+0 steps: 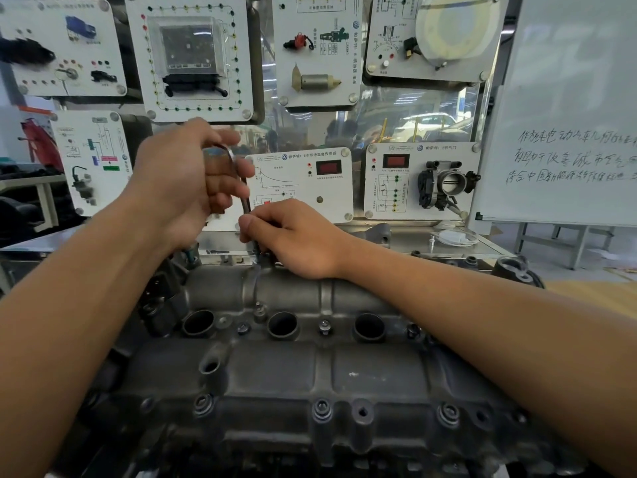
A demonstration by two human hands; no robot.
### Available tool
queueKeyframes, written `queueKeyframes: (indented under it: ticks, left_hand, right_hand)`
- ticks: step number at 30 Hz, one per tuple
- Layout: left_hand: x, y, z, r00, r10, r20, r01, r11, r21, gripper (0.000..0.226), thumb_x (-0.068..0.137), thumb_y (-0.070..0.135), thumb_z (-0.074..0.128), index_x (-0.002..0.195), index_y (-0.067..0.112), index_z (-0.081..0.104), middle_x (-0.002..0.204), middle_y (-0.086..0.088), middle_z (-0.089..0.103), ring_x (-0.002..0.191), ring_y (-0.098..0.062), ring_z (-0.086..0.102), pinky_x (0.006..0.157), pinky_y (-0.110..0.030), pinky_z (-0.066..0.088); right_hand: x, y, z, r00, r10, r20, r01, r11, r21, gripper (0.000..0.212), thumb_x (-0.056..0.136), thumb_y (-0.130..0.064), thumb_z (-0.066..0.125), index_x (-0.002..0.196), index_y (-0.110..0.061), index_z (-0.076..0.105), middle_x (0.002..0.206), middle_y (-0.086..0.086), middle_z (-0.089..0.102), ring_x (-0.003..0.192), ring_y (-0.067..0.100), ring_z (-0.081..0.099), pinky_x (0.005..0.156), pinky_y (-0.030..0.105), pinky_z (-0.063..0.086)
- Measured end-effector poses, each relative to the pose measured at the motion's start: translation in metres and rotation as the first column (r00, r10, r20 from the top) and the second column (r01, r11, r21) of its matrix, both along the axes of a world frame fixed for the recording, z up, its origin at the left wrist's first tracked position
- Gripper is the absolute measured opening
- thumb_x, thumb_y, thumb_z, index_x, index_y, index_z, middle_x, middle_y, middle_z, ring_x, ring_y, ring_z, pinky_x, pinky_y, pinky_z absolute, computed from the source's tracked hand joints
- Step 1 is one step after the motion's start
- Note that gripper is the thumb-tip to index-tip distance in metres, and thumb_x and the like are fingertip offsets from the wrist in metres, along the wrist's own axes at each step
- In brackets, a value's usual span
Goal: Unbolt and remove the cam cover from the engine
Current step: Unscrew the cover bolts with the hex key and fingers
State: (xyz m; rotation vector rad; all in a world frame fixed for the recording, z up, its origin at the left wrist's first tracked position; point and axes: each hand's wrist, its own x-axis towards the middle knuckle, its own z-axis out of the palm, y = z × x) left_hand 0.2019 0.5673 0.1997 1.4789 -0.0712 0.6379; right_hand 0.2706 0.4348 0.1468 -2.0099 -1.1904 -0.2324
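**Grey cover still seated, most bolts yet to be drawn**

Grey cast metal is what the cam cover (pixel 310 370) is made of. It is seen seated on the engine (pixel 162 305), filling the lower half of the view, and no gap is shown along its edges. At its far edge a bent key (pixel 245 198) is stood upright on a fastener that is hidden by fingers. The key's lower shaft is pinched by the right hand (pixel 296 239) between thumb and curled fingers, just above the cover. Its bent upper end is gripped by the left hand (pixel 182 181), with the fingers wrapped round it. The middle bolts (pixel 324 326) are seen in place beside the plug wells (pixel 282 326), and the near-edge bolts (pixel 322 408) are in place too. One near-edge hole (pixel 362 412) appears empty, though whether a bolt belongs there cannot be told. The task is judged to be at an early stage: unbolting is in hand, most fasteners are left, and the cover is not yet lifted. Beyond the engine, white training panels (pixel 300 184) and a whiteboard (pixel 568 115) are seen.
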Motion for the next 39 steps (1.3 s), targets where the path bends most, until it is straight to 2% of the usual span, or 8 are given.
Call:
queueKeyframes:
  ticks: [4, 10, 12, 15, 19, 26, 32, 39]
  left_hand:
    - [-0.007, 0.01, 0.003, 0.969, -0.245, -0.015, 0.24, 0.96, -0.144, 0.03, 0.094, 0.014, 0.033, 0.108, 0.011, 0.058, 0.075, -0.004, 0.072, 0.059, -0.015, 0.066, 0.046, -0.018, 0.046]
    - [-0.011, 0.011, 0.001, 0.875, -0.484, -0.017, 0.481, 0.873, -0.083, 0.019, 0.09, 0.01, 0.049, 0.102, 0.012, 0.063, 0.089, -0.003, 0.07, 0.094, -0.022, 0.073, 0.068, -0.023, 0.057]
    - [-0.01, 0.011, 0.001, 0.89, -0.455, -0.009, 0.455, 0.89, -0.019, 0.02, 0.083, 0.014, 0.062, 0.103, 0.015, 0.065, 0.086, 0.001, 0.07, 0.091, -0.02, 0.074, 0.068, -0.022, 0.058]
    - [-0.007, 0.003, -0.003, 0.962, -0.272, 0.003, 0.268, 0.951, 0.152, 0.024, 0.075, 0.027, 0.072, 0.096, 0.018, 0.067, 0.07, 0.006, 0.064, 0.062, -0.012, 0.069, 0.055, -0.018, 0.052]
    - [-0.002, -0.006, -0.006, 0.998, -0.044, 0.049, 0.035, 0.986, 0.16, 0.012, 0.089, 0.029, 0.07, 0.086, 0.018, 0.067, 0.053, 0.009, 0.053, 0.037, -0.009, 0.045, 0.04, -0.017, 0.04]
    - [0.0, -0.009, -0.002, 0.999, 0.038, 0.033, -0.039, 0.999, 0.029, 0.016, 0.092, 0.028, 0.065, 0.082, 0.016, 0.06, 0.048, 0.005, 0.051, 0.032, -0.01, 0.031, 0.036, -0.018, 0.028]
    - [0.003, -0.013, -0.003, 0.987, 0.09, 0.135, -0.098, 0.994, 0.054, 0.019, 0.093, 0.017, 0.059, 0.074, 0.015, 0.057, 0.047, 0.001, 0.054, 0.032, -0.013, 0.032, 0.037, -0.019, 0.024]
    - [0.004, -0.008, -0.001, 0.989, 0.108, 0.104, -0.11, 0.994, 0.008, 0.02, 0.095, 0.014, 0.043, 0.093, 0.013, 0.063, 0.048, -0.001, 0.058, 0.033, -0.014, 0.038, 0.039, -0.02, 0.029]
  right_hand:
    - [-0.001, 0.0, 0.001, 1.0, -0.002, -0.003, 0.002, 1.0, 0.0, 0.037, 0.104, -0.03, 0.047, 0.086, -0.009, 0.071, 0.06, 0.0, 0.053, 0.053, 0.005, 0.046, 0.061, 0.025, 0.04]
    - [0.002, -0.001, -0.001, 1.0, -0.015, -0.005, 0.015, 0.999, 0.03, 0.038, 0.104, -0.028, 0.048, 0.068, -0.023, 0.058, 0.056, -0.003, 0.053, 0.046, -0.001, 0.046, 0.053, 0.015, 0.036]
    - [0.002, -0.001, -0.001, 1.0, -0.012, -0.001, 0.012, 0.999, 0.029, 0.036, 0.104, -0.028, 0.048, 0.071, -0.021, 0.06, 0.056, -0.003, 0.053, 0.047, 0.0, 0.046, 0.052, 0.015, 0.036]
    - [0.001, 0.0, -0.001, 1.0, 0.002, -0.002, -0.002, 1.0, 0.02, 0.035, 0.104, -0.028, 0.048, 0.075, -0.017, 0.063, 0.055, -0.003, 0.05, 0.046, 0.001, 0.043, 0.052, 0.016, 0.035]
    - [0.002, 0.0, -0.001, 1.0, 0.007, 0.006, -0.007, 1.0, 0.011, 0.035, 0.104, -0.029, 0.048, 0.076, -0.016, 0.065, 0.054, -0.004, 0.049, 0.046, 0.001, 0.042, 0.052, 0.015, 0.035]
    - [0.0, 0.0, -0.002, 1.0, 0.003, 0.027, -0.003, 1.0, 0.012, 0.034, 0.103, -0.027, 0.051, 0.087, -0.005, 0.071, 0.058, 0.0, 0.055, 0.05, 0.003, 0.044, 0.06, 0.026, 0.04]
    - [-0.001, 0.001, -0.002, 0.997, -0.011, 0.082, 0.009, 1.0, 0.02, 0.041, 0.101, -0.024, 0.056, 0.08, 0.01, 0.061, 0.07, 0.026, 0.06, 0.058, 0.016, 0.046, 0.064, 0.038, 0.044]
    - [-0.002, 0.0, -0.001, 0.995, -0.016, 0.097, 0.015, 1.0, 0.015, 0.04, 0.101, -0.024, 0.057, 0.078, 0.009, 0.06, 0.07, 0.026, 0.058, 0.059, 0.018, 0.044, 0.066, 0.04, 0.043]
